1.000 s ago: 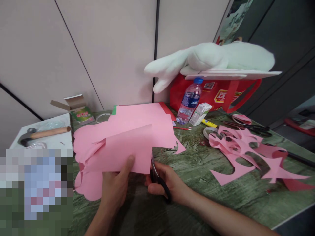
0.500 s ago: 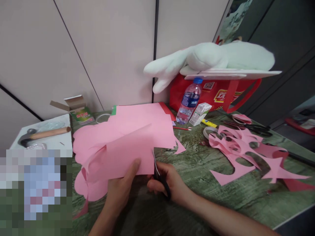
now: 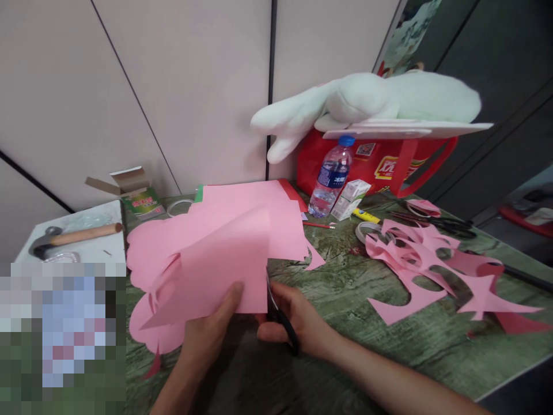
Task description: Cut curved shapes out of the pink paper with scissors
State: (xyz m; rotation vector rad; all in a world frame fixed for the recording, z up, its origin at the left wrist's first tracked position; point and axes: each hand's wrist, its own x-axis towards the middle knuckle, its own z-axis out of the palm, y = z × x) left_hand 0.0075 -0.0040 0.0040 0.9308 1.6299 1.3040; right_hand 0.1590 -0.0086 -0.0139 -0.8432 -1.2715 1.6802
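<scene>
My left hand pinches the lower edge of a folded pink paper sheet, thumb on top, and holds it tilted above the green table. Black-handled scissors sit in my right hand, fingers through the loops, blades at the sheet's right edge. Under the held sheet lie more pink sheets with scalloped cut edges at the left.
Pink cut-out scraps cover the right of the table, with a second pair of scissors and a tape roll behind. A water bottle, a small carton, a red bag and a white plush toy stand at the back. A hammer lies at left.
The held pink sheet has been tilted and turned, its right edge rising. The scissors' blades stay at that edge. A thin pink strip now hangs below the sheet at lower left.
</scene>
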